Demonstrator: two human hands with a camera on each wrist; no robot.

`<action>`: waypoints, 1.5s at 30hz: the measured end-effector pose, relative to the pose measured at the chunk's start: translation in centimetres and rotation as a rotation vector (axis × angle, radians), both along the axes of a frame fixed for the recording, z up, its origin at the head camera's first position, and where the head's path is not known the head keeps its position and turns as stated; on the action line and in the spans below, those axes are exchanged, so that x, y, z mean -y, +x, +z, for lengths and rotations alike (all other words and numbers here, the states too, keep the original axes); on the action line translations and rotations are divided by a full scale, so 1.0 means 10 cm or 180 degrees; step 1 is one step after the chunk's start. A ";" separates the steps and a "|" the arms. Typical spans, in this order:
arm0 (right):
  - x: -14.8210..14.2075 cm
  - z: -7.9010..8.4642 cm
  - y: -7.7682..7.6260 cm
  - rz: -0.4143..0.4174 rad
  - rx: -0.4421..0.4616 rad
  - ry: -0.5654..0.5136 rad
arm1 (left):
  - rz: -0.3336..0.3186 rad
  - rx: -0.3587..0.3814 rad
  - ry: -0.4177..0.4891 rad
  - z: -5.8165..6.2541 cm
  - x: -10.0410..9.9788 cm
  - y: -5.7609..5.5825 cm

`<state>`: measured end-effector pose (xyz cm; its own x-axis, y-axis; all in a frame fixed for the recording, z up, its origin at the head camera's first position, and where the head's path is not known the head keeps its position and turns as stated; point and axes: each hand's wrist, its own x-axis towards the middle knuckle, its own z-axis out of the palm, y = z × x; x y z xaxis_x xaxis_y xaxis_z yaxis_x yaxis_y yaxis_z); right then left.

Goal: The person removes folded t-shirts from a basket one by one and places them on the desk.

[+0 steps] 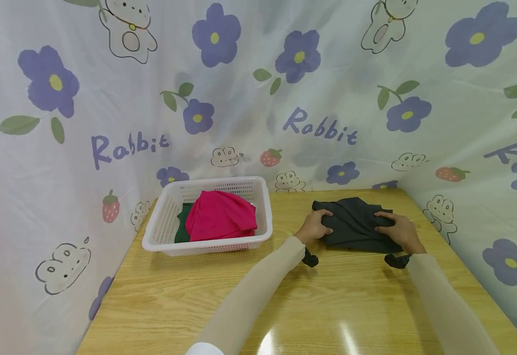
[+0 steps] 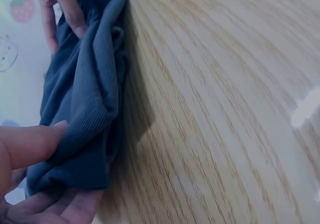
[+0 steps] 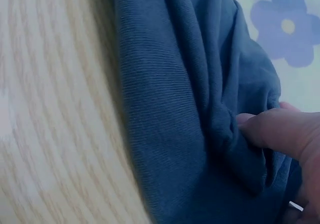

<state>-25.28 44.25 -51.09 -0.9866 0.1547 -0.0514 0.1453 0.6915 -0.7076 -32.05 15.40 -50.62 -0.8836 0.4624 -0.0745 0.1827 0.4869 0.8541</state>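
Note:
A dark grey folded piece of cloth (image 1: 353,224), bluish in the wrist views, lies on the table at the right. My left hand (image 1: 314,227) grips its left end; in the left wrist view the thumb presses on top of the folds (image 2: 82,114) and the fingers go underneath. At the other end my right hand (image 1: 399,231) pinches the cloth. The right wrist view shows that thumb on the loose folds (image 3: 165,94), with the other fingers mostly hidden behind the fabric. A ribbed texture shows along one edge. What kind of garment it is, I cannot tell.
A white plastic basket (image 1: 152,231) stands on the left of the wooden table (image 1: 187,296). Inside are a bright pink cloth (image 1: 223,217) and a dark green cloth (image 1: 181,227). A printed curtain (image 1: 249,108) rises behind the table and along both sides.

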 end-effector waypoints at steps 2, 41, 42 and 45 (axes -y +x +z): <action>0.01 0.01 0.01 -0.0006 0.0005 -0.0012 | -0.0027 0.0029 -0.0014 0.00 0.03 0.01; 0.49 0.40 0.08 0.0314 -0.0599 0.0169 | -0.0302 0.0069 0.0391 0.51 0.41 0.00; 0.53 0.42 0.08 0.0339 -0.0582 0.0137 | -0.0325 0.0066 0.0393 0.53 0.43 -0.01; 0.62 0.47 0.09 0.0414 -0.0564 0.0092 | -0.0382 0.0048 0.0413 0.62 0.49 -0.01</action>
